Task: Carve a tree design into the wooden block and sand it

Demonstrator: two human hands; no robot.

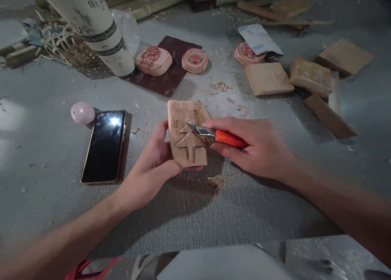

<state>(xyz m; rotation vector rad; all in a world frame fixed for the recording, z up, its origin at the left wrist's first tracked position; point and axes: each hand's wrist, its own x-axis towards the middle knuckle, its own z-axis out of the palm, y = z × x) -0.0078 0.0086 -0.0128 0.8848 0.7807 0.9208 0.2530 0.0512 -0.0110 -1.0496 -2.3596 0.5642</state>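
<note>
My left hand (155,166) grips a pale wooden block (192,113) by its left side and lower edge, tilted up from the table. A tree shape with stepped sides and a short trunk stands out in relief on its face. In my right hand (253,145) is a utility knife (230,138) with an orange handle and a metal blade. Its tip points left and meets the carving near the top of the tree, as far as I can see. The right fingers are closed around the handle, close to the block's right edge.
A phone (104,145) and a pale egg-shaped object (82,113) lie to the left. Behind are a tall patterned cup (100,31), a round carved piece (194,60) and a dark red sheet (165,84). Wooden blocks (269,79) sit at right; shavings (218,182) are scattered about.
</note>
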